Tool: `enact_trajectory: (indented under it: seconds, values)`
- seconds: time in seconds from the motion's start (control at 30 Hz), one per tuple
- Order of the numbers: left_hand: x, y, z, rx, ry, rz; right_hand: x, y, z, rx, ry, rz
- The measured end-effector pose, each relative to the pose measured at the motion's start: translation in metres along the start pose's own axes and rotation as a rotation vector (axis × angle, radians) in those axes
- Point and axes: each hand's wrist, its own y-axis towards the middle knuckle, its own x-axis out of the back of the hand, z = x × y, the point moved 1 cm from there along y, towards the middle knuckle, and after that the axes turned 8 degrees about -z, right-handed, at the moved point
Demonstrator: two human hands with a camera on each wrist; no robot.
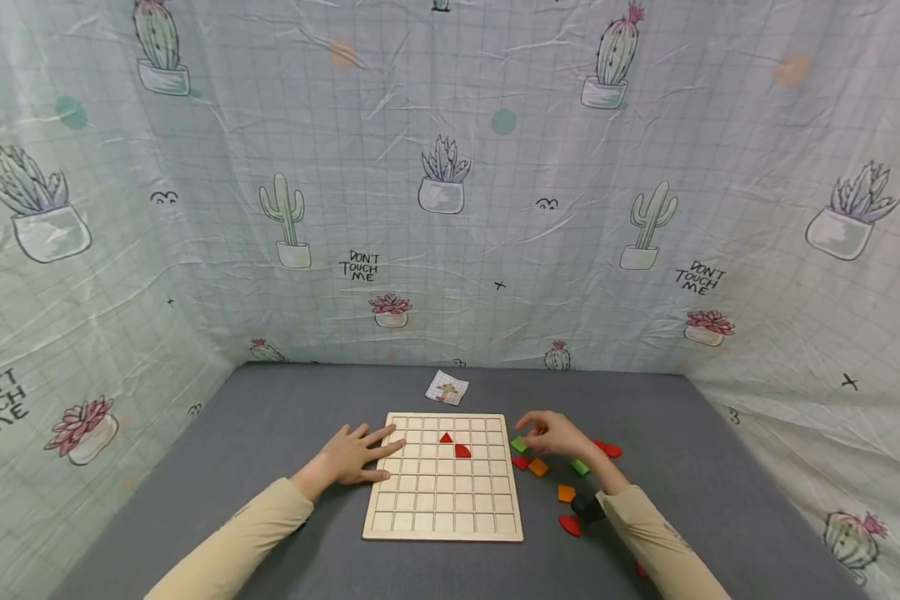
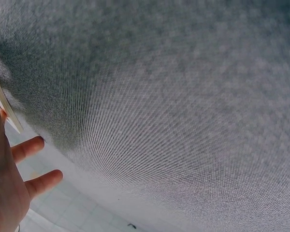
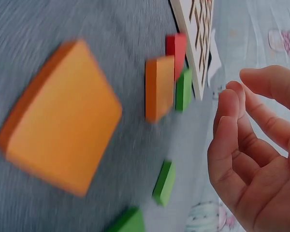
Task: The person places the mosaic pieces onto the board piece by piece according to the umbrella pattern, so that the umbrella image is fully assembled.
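A wooden grid board (image 1: pixel 435 483) lies on the grey table, with a red triangle (image 1: pixel 446 437) and a red quarter-circle (image 1: pixel 462 451) in its upper cells. My left hand (image 1: pixel 352 454) rests with spread fingers on the board's left edge. Just right of the board, my right hand (image 1: pixel 562 437) hovers above the table near a green piece (image 1: pixel 520 444). In the right wrist view its fingers (image 3: pixel 222 140) are loosely bent, and nothing shows between them and the thumb. Beside the green piece lie a red piece (image 1: pixel 521 462) and an orange square (image 1: pixel 538 467).
Further right are another green piece (image 1: pixel 580 467), red pieces (image 1: pixel 608 448), an orange square (image 1: pixel 566 493) and a red quarter-circle (image 1: pixel 569 524). A small paper with a coloured pattern (image 1: pixel 447 388) lies behind the board. A cactus-print curtain (image 1: pixel 450 233) encloses the table.
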Motion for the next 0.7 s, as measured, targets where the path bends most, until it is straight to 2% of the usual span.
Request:
enact_trajectory:
  seconds: [0.17, 0.23, 0.27, 0.4, 0.47, 0.5, 0.57, 0.7]
  values:
    - [-0.001, 0.0, 0.0, 0.005, 0.007, 0.008, 0.012, -0.007, -0.009, -0.031, 0.009, -0.031]
    - [-0.005, -0.001, 0.002, -0.006, -0.017, -0.007, 0.015, -0.009, -0.012, -0.05, 0.006, -0.046]
    - [-0.013, 0.0, 0.006, -0.023, -0.022, -0.042, 0.016, -0.01, -0.014, -0.057, 0.007, -0.055]
    - [-0.014, 0.0, 0.006, -0.031, -0.035, -0.064, 0.019, -0.011, -0.024, -0.106, 0.002, -0.105]
    - [-0.011, -0.001, 0.004, -0.023, -0.02, -0.06, 0.021, -0.012, -0.028, -0.116, 0.017, -0.127]
    - [-0.004, -0.001, 0.001, -0.007, -0.007, -0.029, 0.022, -0.013, -0.031, -0.123, 0.022, -0.136]
    - [-0.001, -0.001, -0.002, 0.005, 0.022, -0.014, 0.024, -0.015, -0.036, -0.07, 0.039, -0.142]
    - [0.0, 0.0, -0.004, 0.02, 0.049, 0.011, 0.026, -0.016, -0.042, -0.103, 0.025, -0.153]
